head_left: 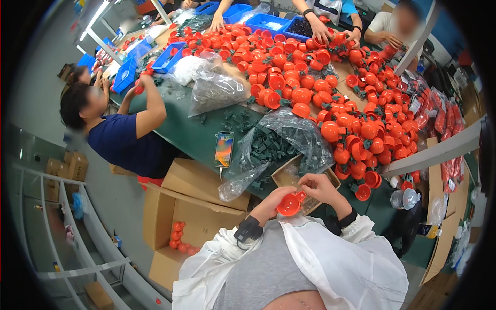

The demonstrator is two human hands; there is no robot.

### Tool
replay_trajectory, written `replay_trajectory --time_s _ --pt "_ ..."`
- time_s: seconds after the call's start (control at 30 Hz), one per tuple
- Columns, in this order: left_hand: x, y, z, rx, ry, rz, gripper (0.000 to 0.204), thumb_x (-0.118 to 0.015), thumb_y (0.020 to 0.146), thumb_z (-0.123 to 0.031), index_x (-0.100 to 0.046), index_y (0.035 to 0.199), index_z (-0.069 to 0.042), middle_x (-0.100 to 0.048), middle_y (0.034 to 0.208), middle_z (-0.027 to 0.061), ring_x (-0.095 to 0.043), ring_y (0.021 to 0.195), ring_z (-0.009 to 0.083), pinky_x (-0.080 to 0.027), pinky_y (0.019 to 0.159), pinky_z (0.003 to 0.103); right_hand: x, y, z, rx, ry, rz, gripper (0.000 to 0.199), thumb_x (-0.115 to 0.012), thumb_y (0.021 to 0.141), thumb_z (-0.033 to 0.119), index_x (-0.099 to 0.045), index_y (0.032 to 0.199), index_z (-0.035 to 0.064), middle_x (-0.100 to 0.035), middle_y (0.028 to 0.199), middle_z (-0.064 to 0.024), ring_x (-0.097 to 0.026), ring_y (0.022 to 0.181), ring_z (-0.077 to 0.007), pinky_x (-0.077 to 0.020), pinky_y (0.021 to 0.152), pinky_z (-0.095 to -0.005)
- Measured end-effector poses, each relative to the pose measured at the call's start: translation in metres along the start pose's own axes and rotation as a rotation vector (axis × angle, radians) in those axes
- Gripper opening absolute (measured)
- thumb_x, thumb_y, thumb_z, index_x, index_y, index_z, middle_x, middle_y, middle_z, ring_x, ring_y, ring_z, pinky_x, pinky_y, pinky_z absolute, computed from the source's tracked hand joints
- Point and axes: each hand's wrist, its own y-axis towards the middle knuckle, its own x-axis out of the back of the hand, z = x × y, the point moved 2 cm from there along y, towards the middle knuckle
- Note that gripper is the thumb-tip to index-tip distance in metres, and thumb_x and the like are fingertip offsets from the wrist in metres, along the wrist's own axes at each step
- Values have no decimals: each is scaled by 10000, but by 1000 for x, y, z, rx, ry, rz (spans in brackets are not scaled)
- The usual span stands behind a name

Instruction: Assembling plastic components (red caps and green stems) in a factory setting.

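Observation:
In front of my body, my left hand (272, 203) is closed on a small red plastic cup (289, 206), its hollow side facing up. My right hand (321, 189) is closed beside it, fingertips pinched together by the tab on the cup's rim; whatever they hold is too small to make out. Just beyond my hands lies a shallow cardboard tray (283, 178), partly covered by them. Behind it, a clear plastic bag (315, 135) spills dark green plastic clips (271, 140) onto the green table (199, 138).
Red cups with green clips (289, 67) cover much of the table. A phone (223, 150) with a cable lies left of the bag. An open carton (206, 206) with red cups stands at lower left. Several co-workers sit around; a metal post (434, 155) crosses at right.

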Motion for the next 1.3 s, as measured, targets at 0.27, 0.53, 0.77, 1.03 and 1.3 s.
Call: replay_trajectory --time_s 0.27,0.53,0.77,1.03,1.3 --pt "2 5 0 -47 12 -23 247 -472 888 -209 -550 959 14 -608 888 106 -615 767 176 -516 660 295 6 10 -8 -67 322 24 87 -580 795 31 -560 875 2 -573 764 -3 -551 708 -70 -450 615 -208" --pt "19 34 12 9 239 -338 301 -455 886 -272 -578 959 -7 -624 845 77 -612 694 154 -480 594 259 17 126 99 322 -327 -182 564 -504 731 32 -416 1286 85 -416 569 18 -386 507 -50 -341 474 -223" --pt "13 24 -2 -106 297 -405 308 -425 860 -243 -563 971 9 -609 858 89 -599 728 164 -480 641 283 19 249 218 419 -253 -192 413 -584 740 104 -501 1134 11 -588 679 -45 -544 622 -89 -440 558 -244" --pt "13 -18 -23 -367 -51 -249 249 -453 859 -156 -571 998 14 -604 937 80 -593 835 144 -480 711 250 13 96 142 502 -237 -212 107 -632 716 37 -630 820 15 -591 734 -76 -583 643 -142 -465 593 -249" --pt "-19 -50 -31 -468 71 -299 269 -438 884 -130 -518 1077 39 -589 1006 94 -578 902 135 -465 776 250 -29 3 84 398 -340 -224 103 -626 735 43 -572 821 23 -569 753 -105 -582 689 -238 -469 615 -311"
